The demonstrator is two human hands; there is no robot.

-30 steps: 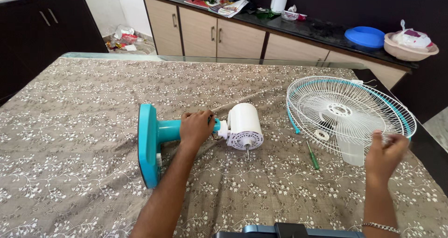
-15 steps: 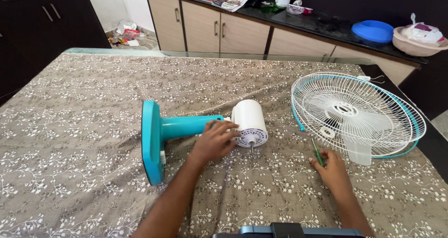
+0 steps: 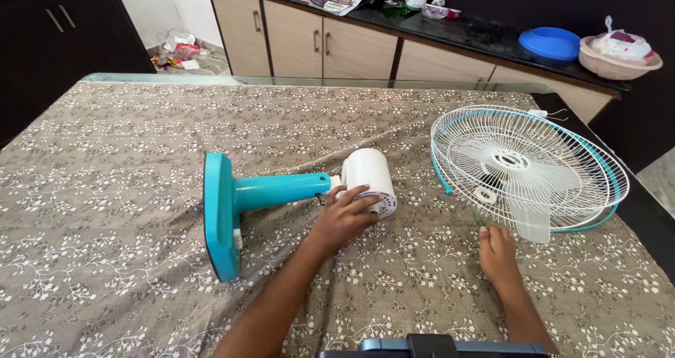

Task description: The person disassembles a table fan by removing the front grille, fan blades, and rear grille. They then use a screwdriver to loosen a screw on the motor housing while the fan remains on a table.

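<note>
A table fan lies on its side on the patterned tablecloth: teal base (image 3: 216,214), teal stem (image 3: 280,189) and white motor housing (image 3: 367,173). My left hand (image 3: 344,219) rests against the front of the motor housing, fingers curled round it. My right hand (image 3: 496,250) lies on the cloth over a green-handled screwdriver (image 3: 479,221), of which only the tip end shows. Just beyond that hand sits the white wire fan guard (image 3: 527,165) with a teal rim and a translucent blade inside it.
The table (image 3: 140,133) wears a brown floral cloth. Behind it stand wooden cabinets under a dark counter with a blue bowl (image 3: 549,43), a beige basin (image 3: 620,59) and papers. A dark device (image 3: 432,345) shows at the bottom edge.
My left hand slid from the teal stem to the motor housing. My right hand dropped from the guard's rim onto the screwdriver on the cloth.
</note>
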